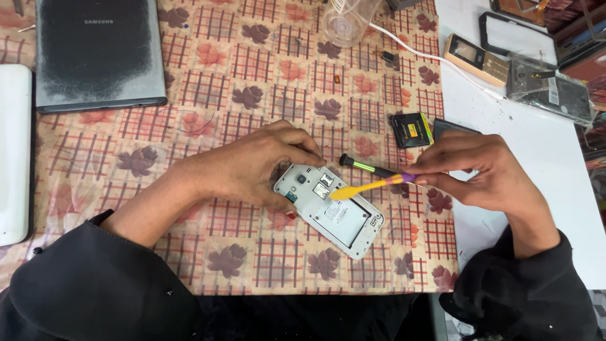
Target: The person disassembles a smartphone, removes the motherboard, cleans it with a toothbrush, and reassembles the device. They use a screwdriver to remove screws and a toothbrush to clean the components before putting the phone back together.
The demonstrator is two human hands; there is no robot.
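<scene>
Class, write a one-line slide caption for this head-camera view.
Left hand steadies an opened white phone on a patterned tablecloth while the right hand holds a yellow pry tool over it.

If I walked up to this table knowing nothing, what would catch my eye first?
Probably the white phone lying opened, back cover off, in the middle of the leaf-patterned tablecloth. The left hand steadies it while the right hand holds a yellow and purple pry tool with its tip on the phone's insides. A grey tablet lies at the far left and a small black battery just beyond the right hand.
</scene>
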